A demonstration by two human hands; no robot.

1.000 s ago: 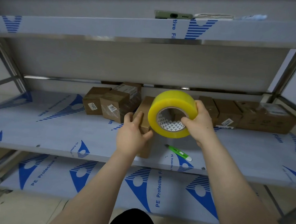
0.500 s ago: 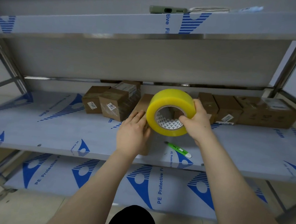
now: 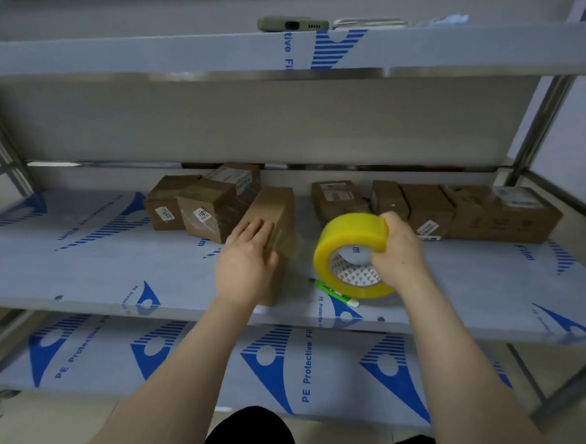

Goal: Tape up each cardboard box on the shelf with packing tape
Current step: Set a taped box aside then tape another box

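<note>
Head view: your right hand (image 3: 399, 252) is curled round the tape roll (image 3: 349, 232), thumb through the core, holding it tilted just above the shelf (image 3: 76, 260). Your left hand (image 3: 244, 263) lies flat, fingers straight, pressing on the near box (image 3: 275, 203), which stands on the front half of the shelf. A faint clear strip (image 3: 291, 247) seems to run from under your fingers toward the roll, so you look to be mid-step: the tape end anchored and a length being drawn out.

Next, you will likely need to keep the left palm down so the end does not lift, carry the roll along the seam, smooth the strip, then cut it. The green tool (image 3: 332, 290) lies on the shelf just under the roll.

Behind, the left boxes (image 3: 210, 210) crowd together and the right boxes (image 3: 473, 215) sit in a row. All are closed; what they contain is hidden, and which ones already carry tape is hard to tell.
</note>
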